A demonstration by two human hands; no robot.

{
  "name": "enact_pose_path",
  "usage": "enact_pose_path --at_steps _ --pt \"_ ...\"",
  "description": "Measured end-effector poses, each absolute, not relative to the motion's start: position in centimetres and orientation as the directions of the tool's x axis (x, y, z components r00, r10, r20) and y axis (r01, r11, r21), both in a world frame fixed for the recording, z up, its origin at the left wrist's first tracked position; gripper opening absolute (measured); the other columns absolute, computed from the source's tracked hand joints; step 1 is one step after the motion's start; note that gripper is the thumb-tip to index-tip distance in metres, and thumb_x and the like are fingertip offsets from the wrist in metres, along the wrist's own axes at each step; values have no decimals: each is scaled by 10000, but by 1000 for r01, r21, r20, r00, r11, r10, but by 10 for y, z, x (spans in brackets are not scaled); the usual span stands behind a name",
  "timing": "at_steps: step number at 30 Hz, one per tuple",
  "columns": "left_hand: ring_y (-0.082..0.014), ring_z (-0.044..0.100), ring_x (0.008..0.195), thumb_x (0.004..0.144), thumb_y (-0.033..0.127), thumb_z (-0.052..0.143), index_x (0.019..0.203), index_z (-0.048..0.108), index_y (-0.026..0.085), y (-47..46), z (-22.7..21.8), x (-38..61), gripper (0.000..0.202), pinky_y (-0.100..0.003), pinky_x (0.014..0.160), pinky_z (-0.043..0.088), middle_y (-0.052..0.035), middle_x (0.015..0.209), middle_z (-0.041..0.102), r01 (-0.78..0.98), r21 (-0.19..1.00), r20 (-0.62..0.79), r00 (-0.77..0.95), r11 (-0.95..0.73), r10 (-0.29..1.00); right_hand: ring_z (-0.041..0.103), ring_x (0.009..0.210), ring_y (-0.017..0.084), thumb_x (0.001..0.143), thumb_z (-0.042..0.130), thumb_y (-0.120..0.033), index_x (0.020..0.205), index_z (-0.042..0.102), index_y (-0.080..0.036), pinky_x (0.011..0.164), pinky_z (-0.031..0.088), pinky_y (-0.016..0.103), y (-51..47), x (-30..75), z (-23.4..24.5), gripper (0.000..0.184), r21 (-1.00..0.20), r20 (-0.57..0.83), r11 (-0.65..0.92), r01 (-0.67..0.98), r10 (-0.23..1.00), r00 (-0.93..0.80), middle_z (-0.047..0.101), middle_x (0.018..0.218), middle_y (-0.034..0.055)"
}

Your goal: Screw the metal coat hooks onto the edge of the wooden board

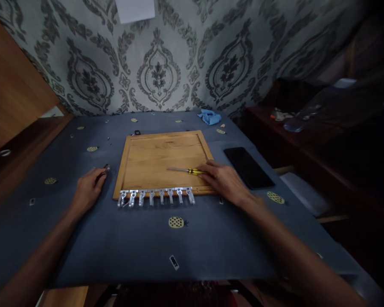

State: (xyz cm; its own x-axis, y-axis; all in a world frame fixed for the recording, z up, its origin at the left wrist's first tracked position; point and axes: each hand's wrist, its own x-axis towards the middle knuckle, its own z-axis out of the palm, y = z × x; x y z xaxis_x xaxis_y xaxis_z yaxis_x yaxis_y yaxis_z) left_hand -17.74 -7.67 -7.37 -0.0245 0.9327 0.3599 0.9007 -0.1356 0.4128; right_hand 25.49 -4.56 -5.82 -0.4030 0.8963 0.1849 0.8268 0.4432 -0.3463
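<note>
A wooden board (166,153) with a raised frame lies flat on the table. Along its near edge runs a row of several silver metal hooks (152,196). My right hand (224,179) rests over the board's right side, its fingers closed around the yellow-and-black handle of a screwdriver (179,170). The screwdriver's shaft points left across the board. Left of the board, my left hand (88,187) is at the tabletop, thumb and forefinger pinching a small metal hook (107,167), partly hidden by the fingers.
A black phone (248,167) lies right of the board on the blue tablecloth (131,243). Near the wall is a crumpled blue cloth (209,117). Tiny loose bits lie left of the board's far corner. A wooden cabinet (16,81) borders the left; dark shelving stands right.
</note>
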Motion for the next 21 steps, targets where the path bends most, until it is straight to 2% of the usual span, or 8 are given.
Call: enact_pose_path --at_steps 3,5,7,9,13,16,21 --pt "-283 702 966 835 479 467 966 662 239 -77 -75 -176 335 -381 882 532 -71 1008 752 889 441 377 -55 -127 925 692 894 243 943 540 -238 1143 723 -202 747 525 333 -24 243 -62 273 -356 259 408 841 907 -331 697 1118 116" --pt "-260 710 848 835 489 477 970 656 241 -77 -75 -176 334 -347 773 542 -54 937 755 882 457 380 -75 -117 922 689 914 257 940 547 -261 1214 690 -191 757 537 355 -16 237 -64 318 -387 324 383 839 908 -266 665 1210 139" --pt "-243 699 739 830 507 495 955 651 237 -77 -76 -175 336 -318 668 526 -37 833 745 876 470 381 -94 -106 920 690 928 258 934 553 -273 1186 702 -196 768 546 356 -18 234 -64 302 -433 375 382 817 900 -222 674 1178 128" --pt "-229 690 701 822 518 509 928 648 237 -77 -76 -175 331 -302 636 512 -26 792 735 869 484 384 -103 -106 917 693 895 243 925 551 -269 1102 731 -204 759 548 345 -26 234 -63 261 -481 409 395 783 891 -198 695 1098 108" --pt "-210 682 673 804 533 529 890 636 243 -76 -74 -177 322 -290 630 502 -7 749 717 842 528 383 -121 -110 916 645 696 181 936 516 -287 1007 748 -196 684 529 317 -50 238 -56 259 -576 445 417 703 881 -158 709 949 84" --pt "-215 696 695 790 548 542 880 626 236 -75 -69 -176 334 -304 664 520 -5 742 713 807 578 382 -137 -121 914 623 668 169 940 521 -301 940 742 -186 651 508 294 -64 236 -51 249 -642 450 427 637 882 -137 712 850 69" --pt "-226 709 841 840 535 569 899 636 217 -80 -48 -148 330 -321 758 549 -34 878 731 749 632 411 -107 -198 905 613 636 147 943 553 -330 927 745 -185 570 474 258 -82 216 -46 241 -735 421 439 517 893 -161 725 786 49"
